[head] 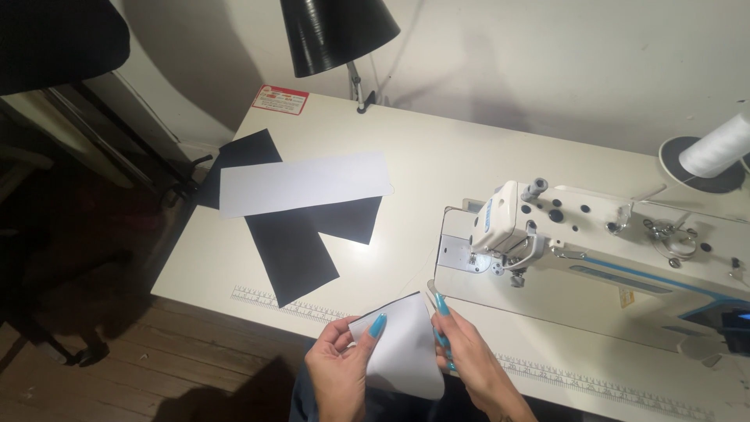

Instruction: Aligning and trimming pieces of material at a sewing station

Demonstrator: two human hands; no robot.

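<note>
Both my hands hold a small white fabric piece (402, 344) with a black edge, just over the table's front edge. My left hand (340, 369) pinches its left side, thumb on top. On the piece's right edge rests my right hand (469, 355), fingers closed along it. A white industrial sewing machine (594, 234) stands to the right, its needle area (516, 273) a little beyond my right hand. Further back on the table lies a long white strip (305, 184) across black fabric strips (293, 250).
The cream table (437, 164) has a printed ruler (289, 306) along its front edge. A black lamp shade (336, 31) hangs at the back, a white thread cone (715, 148) sits far right. Wooden floor (156, 367) and dark furniture lie to the left.
</note>
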